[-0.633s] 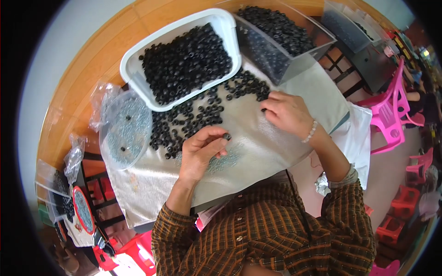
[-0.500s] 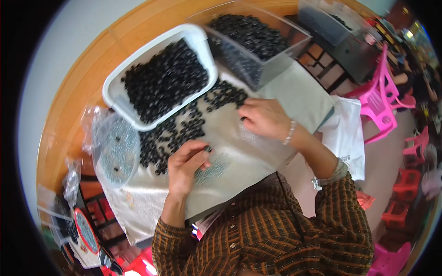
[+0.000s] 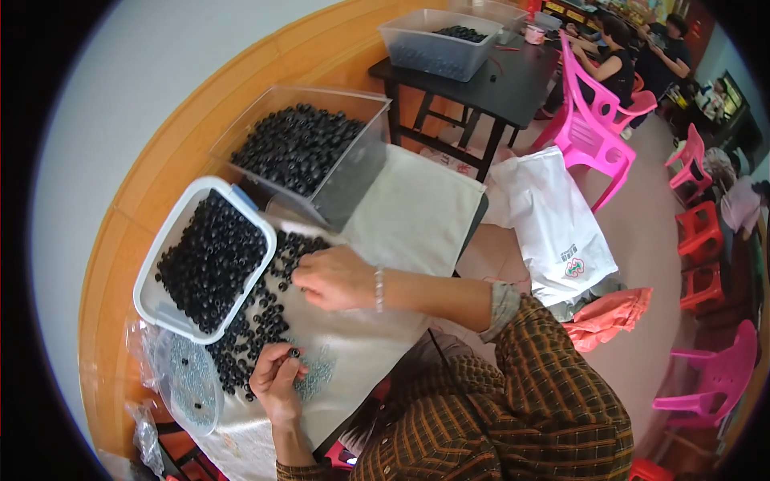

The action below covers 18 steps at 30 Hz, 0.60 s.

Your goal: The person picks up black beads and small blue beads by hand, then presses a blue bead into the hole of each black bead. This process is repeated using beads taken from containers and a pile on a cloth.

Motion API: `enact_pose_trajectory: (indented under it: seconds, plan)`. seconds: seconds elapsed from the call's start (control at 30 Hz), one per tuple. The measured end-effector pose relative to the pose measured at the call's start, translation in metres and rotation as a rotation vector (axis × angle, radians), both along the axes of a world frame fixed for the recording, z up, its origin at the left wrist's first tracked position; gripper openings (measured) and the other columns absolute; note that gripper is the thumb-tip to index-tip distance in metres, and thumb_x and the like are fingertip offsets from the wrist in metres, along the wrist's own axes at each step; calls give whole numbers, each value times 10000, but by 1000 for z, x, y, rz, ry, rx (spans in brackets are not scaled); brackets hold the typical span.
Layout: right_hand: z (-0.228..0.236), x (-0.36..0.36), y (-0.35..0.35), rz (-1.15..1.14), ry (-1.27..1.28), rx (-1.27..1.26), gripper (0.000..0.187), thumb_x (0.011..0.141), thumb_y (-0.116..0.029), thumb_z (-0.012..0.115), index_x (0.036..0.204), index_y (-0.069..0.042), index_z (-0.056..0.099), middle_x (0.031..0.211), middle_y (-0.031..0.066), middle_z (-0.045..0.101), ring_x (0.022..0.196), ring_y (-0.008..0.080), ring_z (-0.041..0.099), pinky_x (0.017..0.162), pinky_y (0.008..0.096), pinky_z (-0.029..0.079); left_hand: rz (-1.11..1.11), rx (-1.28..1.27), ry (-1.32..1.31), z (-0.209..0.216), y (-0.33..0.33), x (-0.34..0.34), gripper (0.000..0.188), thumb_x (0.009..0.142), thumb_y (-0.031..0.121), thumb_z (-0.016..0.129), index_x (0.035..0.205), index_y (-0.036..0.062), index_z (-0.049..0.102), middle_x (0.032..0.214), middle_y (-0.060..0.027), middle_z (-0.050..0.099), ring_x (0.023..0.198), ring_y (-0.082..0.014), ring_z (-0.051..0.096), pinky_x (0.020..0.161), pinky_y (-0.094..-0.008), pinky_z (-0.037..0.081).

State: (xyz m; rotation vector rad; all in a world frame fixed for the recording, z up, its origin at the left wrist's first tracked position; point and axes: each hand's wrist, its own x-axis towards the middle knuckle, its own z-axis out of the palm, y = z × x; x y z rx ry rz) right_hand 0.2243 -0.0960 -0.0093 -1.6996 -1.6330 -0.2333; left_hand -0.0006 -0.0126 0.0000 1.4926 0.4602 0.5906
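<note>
My left hand point(image 3: 277, 383) is closed, pinching a small black ring-like piece point(image 3: 294, 353) between thumb and fingertips. It hovers at the edge of a scatter of small clear-bluish pieces point(image 3: 314, 375) on the cloth. My right hand point(image 3: 338, 277) is curled, knuckles up, at the near side of the loose black pieces point(image 3: 263, 317); whatever its fingertips hold is hidden. A white tub point(image 3: 143, 298) heaped with the same black pieces stands beyond my left hand. Left of that hand, a round clear container point(image 3: 210, 425) holds many bluish pieces and a few black ones.
A large clear bin point(image 3: 365, 160) of black pieces stands on the far side of the cloth-covered table point(image 3: 413, 204). Beyond is a dark table point(image 3: 513, 96) with another bin point(image 3: 437, 48). A white sack point(image 3: 553, 228), pink chairs point(image 3: 589, 136) and seated people point(image 3: 613, 76) are to the right.
The view has swung right, so the table and tubs sit further left and lower. My left hand keeps its pinch on the black piece; my right hand stays by the loose black pieces.
</note>
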Motion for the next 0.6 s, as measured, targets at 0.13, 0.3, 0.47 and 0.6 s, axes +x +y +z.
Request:
enact_pose_trajectory:
  seconds: [0.13,0.3,0.47,0.6]
  plan:
    - [7,-16,28,109,122,32,112,661,-177,628,695,-106,548,690,63,572,616,297,601,513,441,460,42,-42,-76,0,-2,5,176,858,34,569,1028,27,617,911,-91,638,630,-98,554,548,-211,423]
    - [25,-54,51,178,235,62,99,585,-171,619,614,-77,630,646,123,630,632,327,634,551,444,490,287,-80,-207,0,11,8,181,921,120,559,1089,56,583,823,-15,603,663,-64,510,581,-187,364]
    - [11,-59,56,260,399,218,98,607,-181,606,616,-83,607,642,92,615,618,316,616,525,433,467,322,-108,-236,-2,15,10,193,940,169,540,1091,57,577,786,18,570,664,-44,465,596,-171,335]
    - [-5,-59,52,320,349,241,97,619,-174,593,643,-81,592,683,74,616,631,293,612,536,415,467,233,-84,-162,-12,29,2,201,936,181,545,1092,59,577,819,20,576,675,-47,460,597,-173,325]
